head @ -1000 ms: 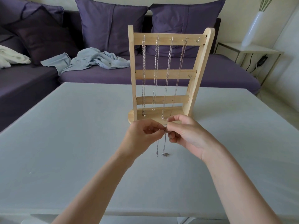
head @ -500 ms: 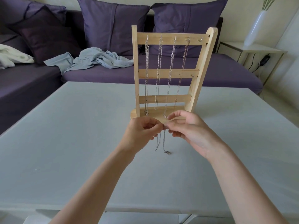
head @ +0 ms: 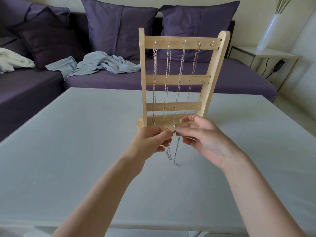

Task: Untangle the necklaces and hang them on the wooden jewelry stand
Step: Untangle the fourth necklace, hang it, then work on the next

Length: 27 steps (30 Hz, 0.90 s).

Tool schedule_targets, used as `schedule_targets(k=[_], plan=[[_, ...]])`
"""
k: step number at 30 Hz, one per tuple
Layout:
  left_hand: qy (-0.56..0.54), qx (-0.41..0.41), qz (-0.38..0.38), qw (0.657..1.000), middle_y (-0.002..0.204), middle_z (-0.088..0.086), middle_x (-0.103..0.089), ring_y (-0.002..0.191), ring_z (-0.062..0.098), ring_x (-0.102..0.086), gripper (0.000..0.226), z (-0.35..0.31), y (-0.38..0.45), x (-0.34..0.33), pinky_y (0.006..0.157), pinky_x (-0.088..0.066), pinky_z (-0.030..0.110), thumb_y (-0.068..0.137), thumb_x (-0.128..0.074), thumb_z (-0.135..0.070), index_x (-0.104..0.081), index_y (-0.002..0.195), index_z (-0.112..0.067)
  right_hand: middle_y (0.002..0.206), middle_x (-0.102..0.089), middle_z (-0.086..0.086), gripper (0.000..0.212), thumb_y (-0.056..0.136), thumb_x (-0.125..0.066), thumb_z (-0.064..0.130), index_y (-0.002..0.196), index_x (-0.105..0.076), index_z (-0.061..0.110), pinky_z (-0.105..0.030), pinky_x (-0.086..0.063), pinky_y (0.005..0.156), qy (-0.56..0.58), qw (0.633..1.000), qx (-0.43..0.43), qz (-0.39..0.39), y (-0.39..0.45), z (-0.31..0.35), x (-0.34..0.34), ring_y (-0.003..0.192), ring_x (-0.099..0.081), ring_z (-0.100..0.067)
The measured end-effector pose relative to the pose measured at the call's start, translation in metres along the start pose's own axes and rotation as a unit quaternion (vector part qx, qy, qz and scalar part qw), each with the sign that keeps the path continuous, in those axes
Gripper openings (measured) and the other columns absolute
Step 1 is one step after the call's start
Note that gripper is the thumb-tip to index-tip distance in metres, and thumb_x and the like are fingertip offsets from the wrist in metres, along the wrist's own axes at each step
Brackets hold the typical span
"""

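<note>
Two hands meet in front of us: our left hand (head: 150, 141) and right hand (head: 201, 135) each close a fingertip grip on one chain (head: 176, 151), pinched between them just before the stand (head: 181, 79). Its loose ends dangle toward the tabletop (head: 68, 151). Four necklaces (head: 166, 79) already hang from the top bar; the rightmost hook (head: 212, 43) looks free. Pulling hard could tighten any knot, and lifting carelessly could snag the hanging chains.

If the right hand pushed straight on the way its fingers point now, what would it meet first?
The right hand points left across the body, so it would most likely meet the left hand first, at the necklace pinched between them. The wooden jewelry stand sits behind, off that line, though depth is unclear.
</note>
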State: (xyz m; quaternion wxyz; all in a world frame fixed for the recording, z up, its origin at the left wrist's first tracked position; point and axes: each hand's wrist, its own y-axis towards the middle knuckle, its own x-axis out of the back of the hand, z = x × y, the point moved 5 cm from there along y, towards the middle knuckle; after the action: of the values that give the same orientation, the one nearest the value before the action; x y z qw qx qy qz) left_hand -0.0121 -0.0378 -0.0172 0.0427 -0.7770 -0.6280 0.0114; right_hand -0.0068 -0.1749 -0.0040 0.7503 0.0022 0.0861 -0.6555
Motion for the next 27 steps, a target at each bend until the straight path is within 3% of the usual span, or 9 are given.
schedule_targets(k=[5, 10, 13, 22, 27], plan=[[-0.003, 0.010, 0.014, 1.000, 0.071, -0.005, -0.059, 0.065, 0.005, -0.054, 0.017, 0.001, 0.000, -0.004, 0.065, -0.046, 0.017, 0.092, -0.053, -0.013, -0.058, 0.075, -0.014, 0.068, -0.063, 0.000, 0.023, 0.082, -0.060, -0.008, 0.094, -0.056, 0.012, -0.020, -0.043, 0.060, 0.019, 1.000, 0.000, -0.002, -0.001, 0.000, 0.001, 0.060, -0.057, -0.007], [-0.003, -0.028, -0.028, 0.999, 0.081, -0.004, -0.061, 0.068, 0.003, -0.056, 0.013, -0.002, 0.001, 0.001, 0.060, -0.046, 0.012, 0.090, -0.057, -0.012, -0.060, 0.079, -0.017, 0.070, -0.061, -0.007, 0.021, 0.083, -0.059, -0.007, 0.094, -0.057, 0.011, -0.021, -0.046, 0.060, 0.028, 1.000, -0.006, -0.005, 0.000, 0.000, 0.004, 0.061, -0.052, -0.013], [0.000, -0.073, -0.053, 0.996, 0.074, -0.005, -0.058, 0.064, 0.000, -0.055, 0.015, -0.008, 0.002, 0.004, 0.057, -0.044, 0.011, 0.087, -0.060, -0.006, -0.060, 0.077, -0.017, 0.069, -0.062, -0.008, 0.021, 0.083, -0.058, -0.008, 0.093, -0.057, 0.011, -0.020, -0.047, 0.057, 0.030, 0.999, -0.013, 0.003, 0.000, -0.001, 0.001, 0.059, -0.052, -0.014], [0.089, -0.159, -0.036, 0.983, 0.067, -0.012, -0.063, 0.060, -0.003, -0.053, 0.018, -0.017, 0.001, -0.002, 0.060, -0.042, 0.011, 0.080, -0.066, 0.000, -0.061, 0.080, -0.018, 0.066, -0.061, -0.006, 0.022, 0.083, -0.058, -0.007, 0.097, -0.056, 0.010, -0.022, -0.046, 0.060, 0.015, 1.000, -0.021, 0.003, 0.001, -0.004, -0.001, 0.057, -0.050, -0.014], [0.027, -0.093, -0.025, 0.995, 0.062, -0.009, -0.064, 0.058, 0.001, -0.055, 0.014, -0.008, 0.001, -0.001, 0.057, -0.046, 0.013, 0.081, -0.067, -0.003, -0.061, 0.084, -0.015, 0.069, -0.063, -0.006, 0.023, 0.082, -0.059, -0.007, 0.097, -0.054, 0.010, -0.020, -0.046, 0.057, 0.003, 1.000, -0.006, 0.012, 0.000, -0.004, -0.002, 0.058, -0.051, -0.013]])
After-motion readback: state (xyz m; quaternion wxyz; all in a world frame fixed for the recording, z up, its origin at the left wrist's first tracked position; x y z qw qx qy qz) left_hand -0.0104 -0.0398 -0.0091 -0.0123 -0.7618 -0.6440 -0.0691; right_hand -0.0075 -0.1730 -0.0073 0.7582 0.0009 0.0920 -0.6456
